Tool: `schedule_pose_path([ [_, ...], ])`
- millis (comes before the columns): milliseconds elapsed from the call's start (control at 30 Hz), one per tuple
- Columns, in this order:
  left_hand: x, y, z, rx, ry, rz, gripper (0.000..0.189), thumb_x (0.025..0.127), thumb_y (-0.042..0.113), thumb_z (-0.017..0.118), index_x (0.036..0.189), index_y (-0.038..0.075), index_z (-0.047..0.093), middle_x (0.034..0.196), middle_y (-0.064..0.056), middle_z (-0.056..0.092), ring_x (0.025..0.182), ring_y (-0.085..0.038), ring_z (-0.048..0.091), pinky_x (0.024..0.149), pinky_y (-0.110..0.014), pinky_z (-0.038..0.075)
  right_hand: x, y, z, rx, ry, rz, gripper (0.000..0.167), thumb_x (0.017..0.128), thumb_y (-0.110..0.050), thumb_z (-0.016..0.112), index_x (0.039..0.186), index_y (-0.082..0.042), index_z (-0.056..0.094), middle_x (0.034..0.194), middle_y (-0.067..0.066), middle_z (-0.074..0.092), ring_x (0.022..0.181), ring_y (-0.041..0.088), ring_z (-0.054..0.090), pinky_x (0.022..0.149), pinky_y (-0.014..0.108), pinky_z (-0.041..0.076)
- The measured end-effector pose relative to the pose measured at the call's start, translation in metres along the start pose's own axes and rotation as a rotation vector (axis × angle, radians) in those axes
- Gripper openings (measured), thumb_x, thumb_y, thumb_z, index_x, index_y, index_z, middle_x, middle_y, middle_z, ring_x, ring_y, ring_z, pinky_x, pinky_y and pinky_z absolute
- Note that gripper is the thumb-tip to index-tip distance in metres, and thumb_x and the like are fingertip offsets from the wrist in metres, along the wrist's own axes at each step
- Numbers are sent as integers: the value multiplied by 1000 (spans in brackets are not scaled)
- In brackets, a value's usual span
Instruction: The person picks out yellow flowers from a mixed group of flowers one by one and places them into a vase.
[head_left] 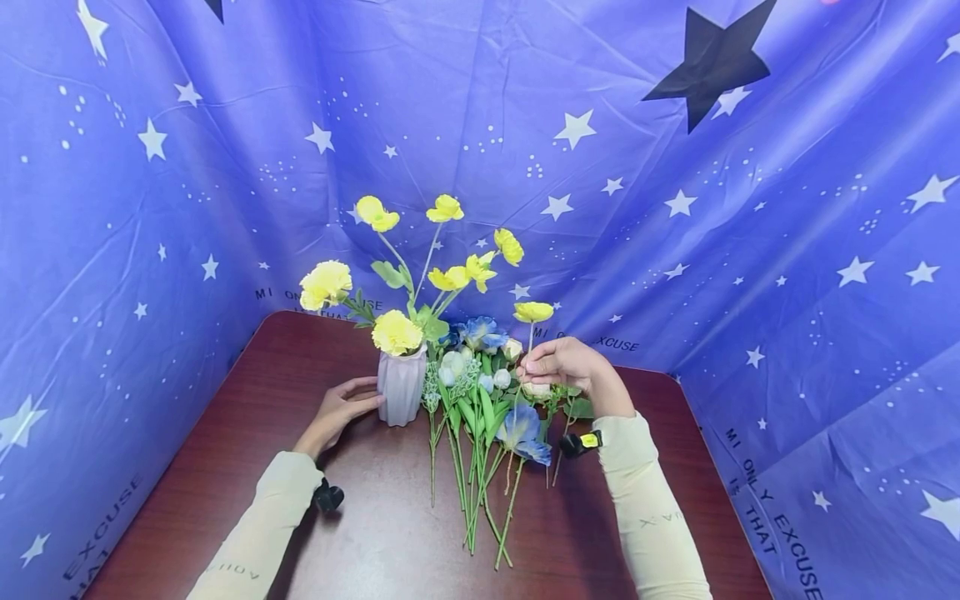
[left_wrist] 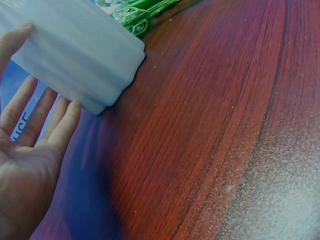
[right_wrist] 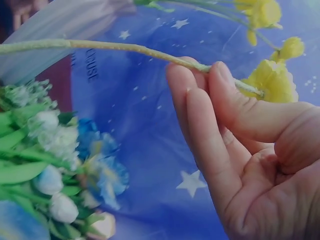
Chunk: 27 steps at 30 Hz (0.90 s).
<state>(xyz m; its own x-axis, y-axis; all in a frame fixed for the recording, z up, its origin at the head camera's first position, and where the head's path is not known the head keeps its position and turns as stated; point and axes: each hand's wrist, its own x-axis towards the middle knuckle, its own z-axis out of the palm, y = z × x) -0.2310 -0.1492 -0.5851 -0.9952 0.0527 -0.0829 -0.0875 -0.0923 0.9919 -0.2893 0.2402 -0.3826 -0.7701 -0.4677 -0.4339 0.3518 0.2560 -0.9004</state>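
Observation:
A pale lilac-grey ribbed vase (head_left: 401, 390) stands on the table, holding several yellow artificial flowers (head_left: 397, 332). My left hand (head_left: 341, 415) touches the vase's left side; in the left wrist view its fingers are extended, with the thumb against the vase wall (left_wrist: 85, 55). My right hand (head_left: 573, 367) pinches the stem of a single yellow flower (head_left: 533, 312) between thumb and fingertips, just under the bloom. In the right wrist view, the thin stem (right_wrist: 115, 46) runs leftward from the fingers. That flower is held above the loose flowers, right of the vase.
Right of the vase lies a pile of artificial flowers: blue blooms (head_left: 521, 429), white-blue buds (head_left: 453, 367), and green stems (head_left: 472, 492) pointing toward the near edge. A blue star-printed cloth (head_left: 480, 108) encloses the dark red wooden table (head_left: 360, 533).

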Motion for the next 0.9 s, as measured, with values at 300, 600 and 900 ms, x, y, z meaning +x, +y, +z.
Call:
schedule_pose_path([
  [300, 0, -1, -1, -7, -14, 3, 61, 90, 13, 79, 142, -5, 53, 136, -29, 61, 101, 1, 69, 91, -18, 57, -7, -18, 8, 11, 34, -106, 38, 97, 14, 53, 81, -13, 75, 83, 3, 78, 81, 15, 76, 82, 26, 63],
  [600, 1, -2, -1, -13, -16, 8, 61, 90, 13, 78, 142, -6, 52, 136, -29, 61, 101, 0, 69, 91, -19, 57, -14, -29, 18, 38, 98, -207, 36, 96, 14, 55, 81, -11, 76, 84, 7, 77, 78, 15, 76, 83, 29, 63],
  [900, 1, -3, -1, -18, -17, 14, 61, 90, 11, 79, 142, -7, 52, 136, -31, 60, 102, 0, 69, 91, -19, 57, -22, -39, 31, 53, 166, -340, 37, 94, 15, 58, 77, -13, 74, 82, 1, 78, 79, 14, 76, 80, 28, 63],
])
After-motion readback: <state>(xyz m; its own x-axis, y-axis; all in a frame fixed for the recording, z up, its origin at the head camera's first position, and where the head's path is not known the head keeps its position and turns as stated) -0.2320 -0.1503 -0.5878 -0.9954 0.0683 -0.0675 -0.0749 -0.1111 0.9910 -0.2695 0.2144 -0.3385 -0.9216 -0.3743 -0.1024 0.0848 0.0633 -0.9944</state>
